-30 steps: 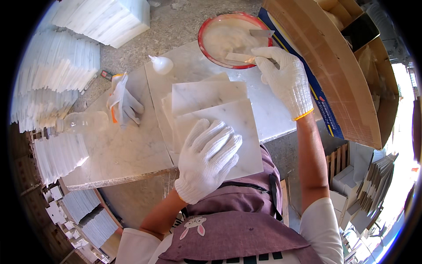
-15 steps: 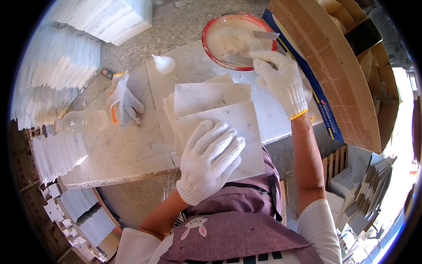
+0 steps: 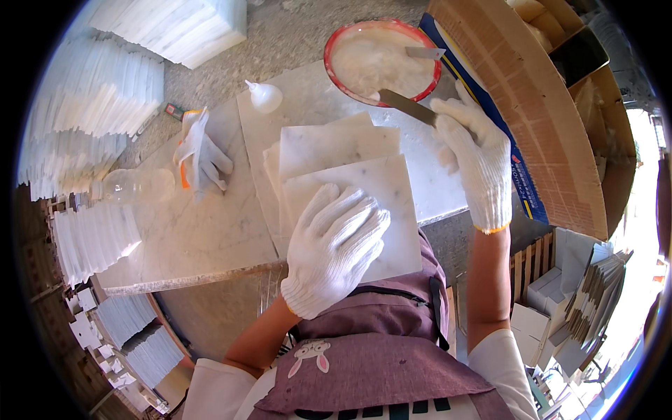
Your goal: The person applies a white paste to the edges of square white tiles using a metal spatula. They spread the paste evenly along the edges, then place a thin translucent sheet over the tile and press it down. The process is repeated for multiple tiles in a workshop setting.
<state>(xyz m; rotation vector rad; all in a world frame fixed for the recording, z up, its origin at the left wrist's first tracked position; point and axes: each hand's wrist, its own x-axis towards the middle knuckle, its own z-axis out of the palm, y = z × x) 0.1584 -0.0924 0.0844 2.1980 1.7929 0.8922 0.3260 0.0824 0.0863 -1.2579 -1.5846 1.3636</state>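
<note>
My left hand [image 3: 336, 248], in a white knitted glove, lies with its fingers stretched flat on the front square marble tile [image 3: 392, 217]. Under and behind that one sit more marble tiles [image 3: 339, 143], slightly fanned. My right hand [image 3: 479, 157], gloved too, is closed around a putty knife [image 3: 408, 108]; its handle is hidden in the palm. The blade points left, its tip at the near rim of a red-edged basin [image 3: 327, 66] with pale, wet paste [image 3: 371, 59]. Another flat blade [image 3: 423, 52] rests over the basin's right side.
A white squeeze bottle [image 3: 265, 98], a spare glove [image 3: 201, 157] and a clear plastic bottle [image 3: 140, 185] are on the marble slab [image 3: 203, 245]. Stacked tiles [image 3: 98, 98] rise at the left. A large cardboard box [image 3: 518, 98] borders the right.
My right hand has turned and drawn back toward me, lifting the putty knife from the paste to the basin's near rim. My left hand stays on the tile.
</note>
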